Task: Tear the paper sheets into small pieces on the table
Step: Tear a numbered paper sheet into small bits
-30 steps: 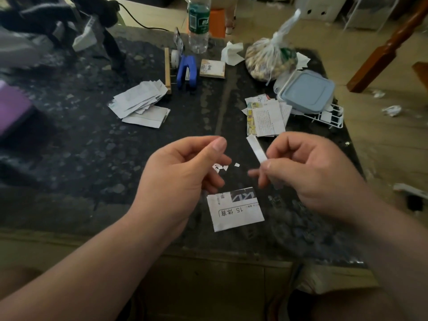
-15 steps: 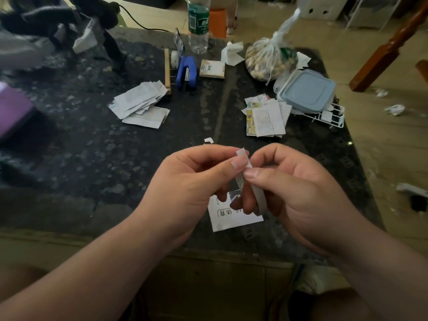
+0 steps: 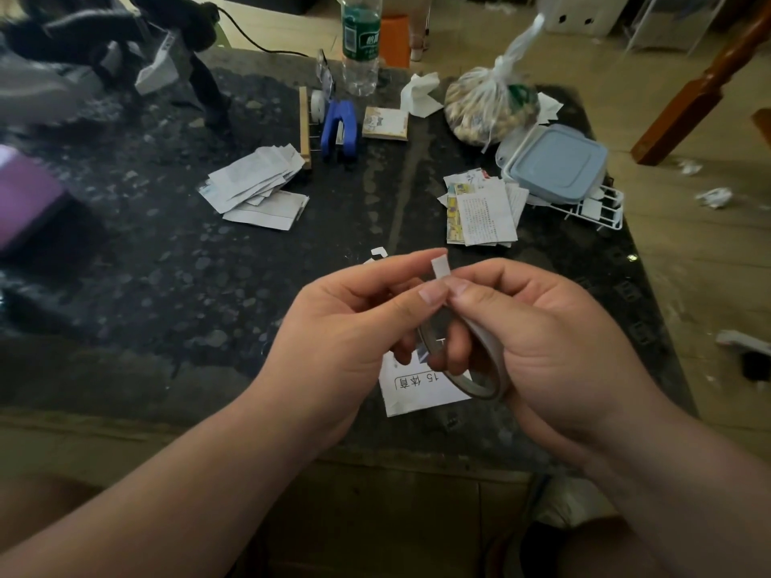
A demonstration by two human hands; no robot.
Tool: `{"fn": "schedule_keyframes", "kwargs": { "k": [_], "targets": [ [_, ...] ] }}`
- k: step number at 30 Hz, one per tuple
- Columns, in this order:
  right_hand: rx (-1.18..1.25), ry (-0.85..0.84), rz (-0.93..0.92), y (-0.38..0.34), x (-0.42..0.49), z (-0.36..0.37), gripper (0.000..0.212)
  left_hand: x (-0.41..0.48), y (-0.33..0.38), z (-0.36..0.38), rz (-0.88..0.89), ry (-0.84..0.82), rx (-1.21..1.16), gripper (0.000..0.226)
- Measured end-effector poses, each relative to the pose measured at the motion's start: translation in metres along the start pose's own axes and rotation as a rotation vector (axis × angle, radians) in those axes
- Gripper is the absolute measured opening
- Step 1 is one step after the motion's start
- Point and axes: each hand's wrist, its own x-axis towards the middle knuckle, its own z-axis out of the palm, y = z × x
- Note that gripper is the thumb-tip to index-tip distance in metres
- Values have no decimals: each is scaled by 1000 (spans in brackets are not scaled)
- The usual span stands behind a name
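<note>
"How far along was the tearing?"

"Early, I'd judge. Both the left hand (image 3: 346, 327) and right hand (image 3: 538, 340) were pinched on one narrow paper strip (image 3: 440, 267) above the surface (image 3: 167, 285)."

"And the rest?"

"Only a few small scraps (image 3: 377, 253) lay torn. Two piles (image 3: 260, 183) (image 3: 482, 210) and a printed sheet (image 3: 417, 390) under the hands looked untorn."

A bottle (image 3: 361, 43) stands at the far edge, a blue stapler (image 3: 341, 133) near it, a knotted bag (image 3: 490, 108) beside a lidded box (image 3: 557, 162).
</note>
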Motion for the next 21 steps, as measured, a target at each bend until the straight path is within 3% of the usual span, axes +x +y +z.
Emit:
{"fn": "schedule_keyframes", "kwargs": {
  "k": [6, 21],
  "targets": [
    [3, -9, 23, -2, 0, 3, 17, 1, -1, 2, 7, 9, -10, 22],
    [5, -10, 3, -3, 0, 6, 17, 2, 1, 4, -56, 60, -62, 36]
  ]
}}
